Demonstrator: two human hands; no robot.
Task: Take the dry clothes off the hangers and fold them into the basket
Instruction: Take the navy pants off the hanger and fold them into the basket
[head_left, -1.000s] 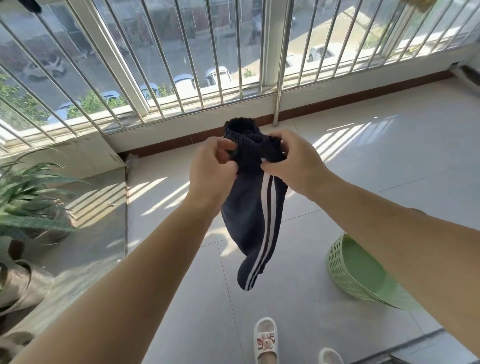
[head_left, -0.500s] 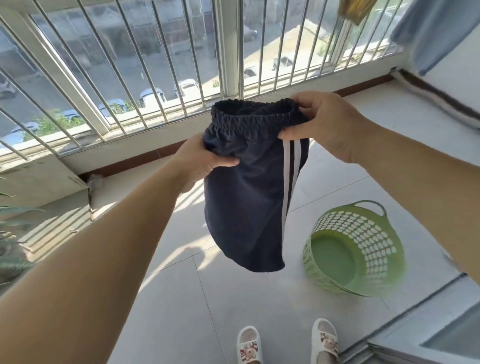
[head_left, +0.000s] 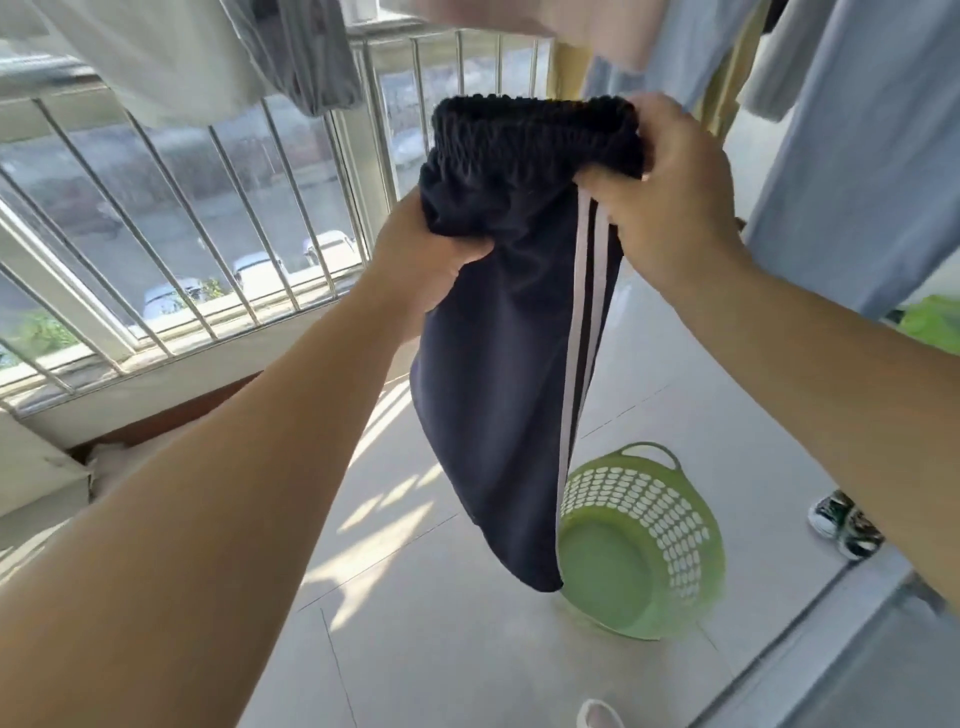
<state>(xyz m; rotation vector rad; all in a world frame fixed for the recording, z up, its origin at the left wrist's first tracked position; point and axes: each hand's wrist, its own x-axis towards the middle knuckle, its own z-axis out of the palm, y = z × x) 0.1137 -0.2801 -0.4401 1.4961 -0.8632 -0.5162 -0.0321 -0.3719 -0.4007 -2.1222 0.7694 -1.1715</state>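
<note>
Both hands hold dark navy trousers up at the centre of the frame.

The left hand (head_left: 431, 244) bunches the fabric just below the elastic waistband, and the right hand (head_left: 670, 192) pinches the waistband's right end beside two white side stripes. The trousers (head_left: 498, 364) hang folded, their lower end in front of the green basket (head_left: 649, 545), which stands on the tiled floor (head_left: 441, 649) at lower right. More clothes (head_left: 857, 156) hang along the top and right edge; window bars (head_left: 208, 234) fill the upper left.
</note>
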